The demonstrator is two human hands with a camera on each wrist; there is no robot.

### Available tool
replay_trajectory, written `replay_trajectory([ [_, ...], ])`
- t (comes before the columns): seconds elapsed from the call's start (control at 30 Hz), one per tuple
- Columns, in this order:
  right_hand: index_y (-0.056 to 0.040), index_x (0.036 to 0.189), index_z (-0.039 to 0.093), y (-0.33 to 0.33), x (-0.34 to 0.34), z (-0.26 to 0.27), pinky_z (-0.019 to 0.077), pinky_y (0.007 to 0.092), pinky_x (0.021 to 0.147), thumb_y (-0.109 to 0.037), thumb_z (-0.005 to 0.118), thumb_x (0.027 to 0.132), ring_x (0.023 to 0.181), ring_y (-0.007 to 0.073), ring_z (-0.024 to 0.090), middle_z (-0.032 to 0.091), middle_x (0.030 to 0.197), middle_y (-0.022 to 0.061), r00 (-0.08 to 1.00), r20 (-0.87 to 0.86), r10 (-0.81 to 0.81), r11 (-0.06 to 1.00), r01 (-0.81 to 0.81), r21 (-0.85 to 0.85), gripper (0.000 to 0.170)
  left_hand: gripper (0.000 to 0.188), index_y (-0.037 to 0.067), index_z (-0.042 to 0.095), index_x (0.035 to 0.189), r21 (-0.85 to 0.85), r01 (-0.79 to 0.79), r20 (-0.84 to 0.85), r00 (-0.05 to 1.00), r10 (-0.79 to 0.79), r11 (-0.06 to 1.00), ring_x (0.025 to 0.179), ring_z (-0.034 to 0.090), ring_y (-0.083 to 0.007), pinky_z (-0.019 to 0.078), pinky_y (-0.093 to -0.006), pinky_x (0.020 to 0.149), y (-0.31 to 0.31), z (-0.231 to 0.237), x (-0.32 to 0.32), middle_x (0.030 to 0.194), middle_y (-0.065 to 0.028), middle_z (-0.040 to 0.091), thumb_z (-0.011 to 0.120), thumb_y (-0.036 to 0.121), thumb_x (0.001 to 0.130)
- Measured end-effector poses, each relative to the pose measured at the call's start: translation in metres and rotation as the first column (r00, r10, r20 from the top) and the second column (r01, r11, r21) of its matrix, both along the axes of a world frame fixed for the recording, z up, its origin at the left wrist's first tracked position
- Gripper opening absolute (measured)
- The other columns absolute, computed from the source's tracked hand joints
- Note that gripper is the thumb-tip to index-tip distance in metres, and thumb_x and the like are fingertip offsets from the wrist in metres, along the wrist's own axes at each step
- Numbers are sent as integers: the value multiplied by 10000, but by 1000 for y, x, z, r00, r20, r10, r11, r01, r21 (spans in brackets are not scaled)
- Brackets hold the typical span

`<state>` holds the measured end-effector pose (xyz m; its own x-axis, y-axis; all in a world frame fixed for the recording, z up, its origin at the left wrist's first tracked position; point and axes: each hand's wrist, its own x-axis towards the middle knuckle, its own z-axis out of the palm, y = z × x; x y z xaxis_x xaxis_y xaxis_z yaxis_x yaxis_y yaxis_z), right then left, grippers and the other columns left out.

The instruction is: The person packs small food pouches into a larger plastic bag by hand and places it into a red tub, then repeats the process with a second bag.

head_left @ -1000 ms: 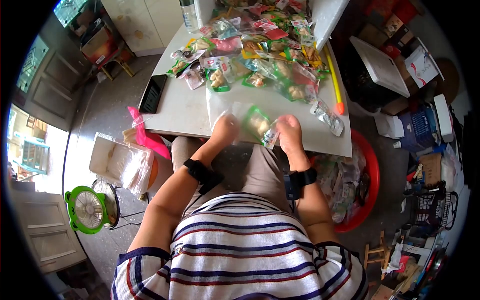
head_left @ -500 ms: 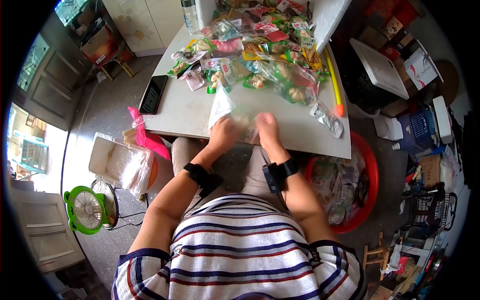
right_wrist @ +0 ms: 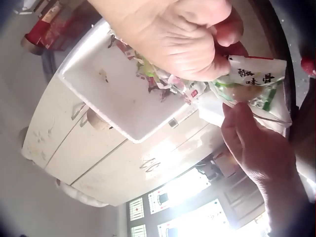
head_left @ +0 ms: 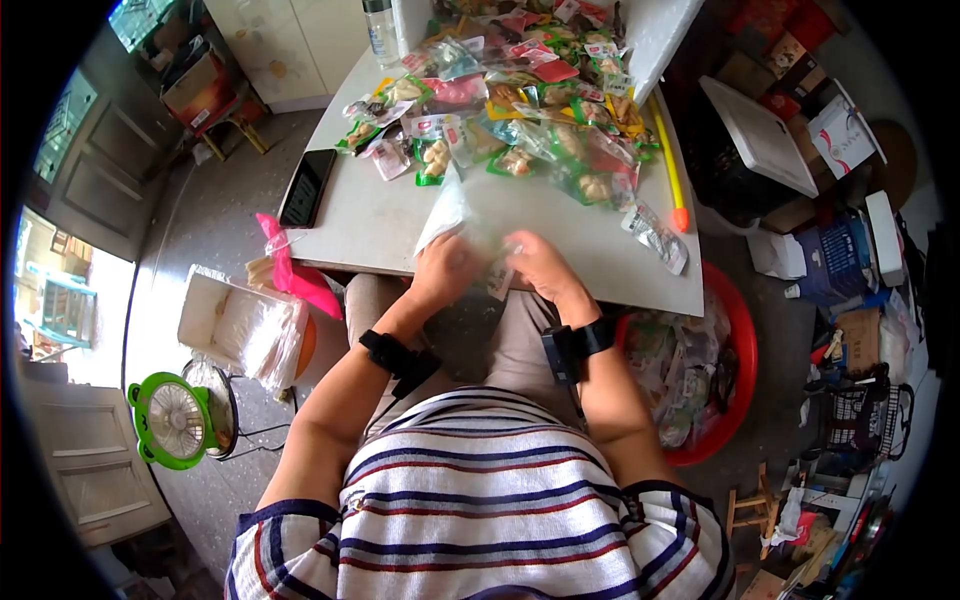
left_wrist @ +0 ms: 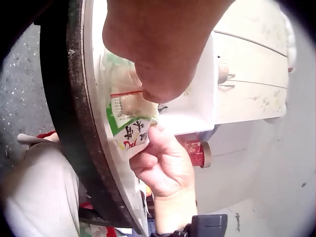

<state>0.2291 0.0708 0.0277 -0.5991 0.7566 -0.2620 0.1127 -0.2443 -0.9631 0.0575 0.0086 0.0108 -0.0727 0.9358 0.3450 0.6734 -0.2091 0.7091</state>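
My left hand (head_left: 447, 270) grips a thin translucent plastic bag (head_left: 447, 208), which sticks up past the fingers over the table's near edge. Close beside it, my right hand (head_left: 540, 264) pinches a small snack packet (right_wrist: 254, 79), white and green with dark printed characters. The right wrist view shows the left fingers and thumb (right_wrist: 259, 148) at the lower side of this packet, where a clear plastic edge runs along. In the left wrist view the right thumb and fingers (left_wrist: 165, 160) hold the packet's printed corner, and the left hand covers part of the other end.
Many snack packets (head_left: 515, 160) lie heaped on the white table (head_left: 370, 225), spilling from a white foam box (head_left: 665, 40). A phone (head_left: 307, 188) lies left, a yellow stick (head_left: 665, 160) and silver packet (head_left: 655, 238) right. A red basin (head_left: 745, 370) with packets stands below.
My right hand has moved left with the snack packet, bringing it to the left hand. The plastic bag in the left hand now stands up above the fingers.
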Motion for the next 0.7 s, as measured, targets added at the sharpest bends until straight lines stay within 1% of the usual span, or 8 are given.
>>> replay_trajectory([
  [0.1,0,945,500,1,-7,2,313,180,381,-49,504,663,450,66,388,468,636,-10,998,-12,-69,997,69,-41,286,112,31,517,735,-40,118,78,990,-115,992,1027,414,-341,358,-356,825,-1,2,-4,1086,-216,444,577,90,662],
  [0.2,-5,926,502,-3,-17,7,340,187,388,-44,497,670,487,82,420,481,672,7,994,-34,-107,992,104,-77,259,114,40,521,751,-72,180,207,965,-162,981,1073,368,-347,321,-367,869,-5,7,-4,1136,-211,403,578,93,667],
  [0.23,-6,926,498,-3,-22,4,352,192,394,-42,493,674,509,89,433,483,688,15,972,-76,-221,971,213,-107,254,115,43,523,756,-80,184,255,954,-158,980,1086,353,-349,307,-371,884,-6,8,-4,1149,-208,392,578,95,669],
  [0.3,-7,925,489,-4,-33,-10,376,204,404,-37,484,682,554,103,457,488,721,29,883,-146,-445,890,419,-179,245,114,47,528,760,2,26,28,999,-26,1000,1094,342,-353,288,-378,899,-4,-3,-6,1149,-204,392,577,96,671],
  [0.33,-7,927,483,-5,-36,-15,387,209,412,-34,481,684,575,109,464,489,738,35,870,-158,-467,879,438,-186,245,113,49,530,763,56,-47,-82,995,51,997,1097,337,-355,279,-382,907,-3,-7,-7,1149,-202,392,577,97,672],
  [0.4,-7,930,472,-10,-44,-20,408,219,428,-29,476,687,616,121,479,489,773,47,843,-185,-506,859,472,-199,244,119,53,524,768,42,-80,-96,992,84,996,1088,333,-372,281,-403,897,-2,-13,-8,1146,-200,393,569,97,667],
  [0.53,-37,926,468,-22,-57,-18,413,222,431,-22,475,694,618,120,484,491,789,46,797,-315,-516,856,461,-236,232,125,58,516,768,25,-27,-70,997,29,999,1065,347,-375,297,-410,878,-5,-7,-7,1136,-198,402,563,99,660],
  [0.7,-48,912,484,-17,-53,-39,400,217,438,-23,461,709,584,96,482,500,740,20,829,-376,-415,886,275,-373,206,129,67,510,764,72,12,-157,988,0,997,1056,366,-350,308,-400,867,-7,-3,-9,1108,-169,428,564,102,653],
])
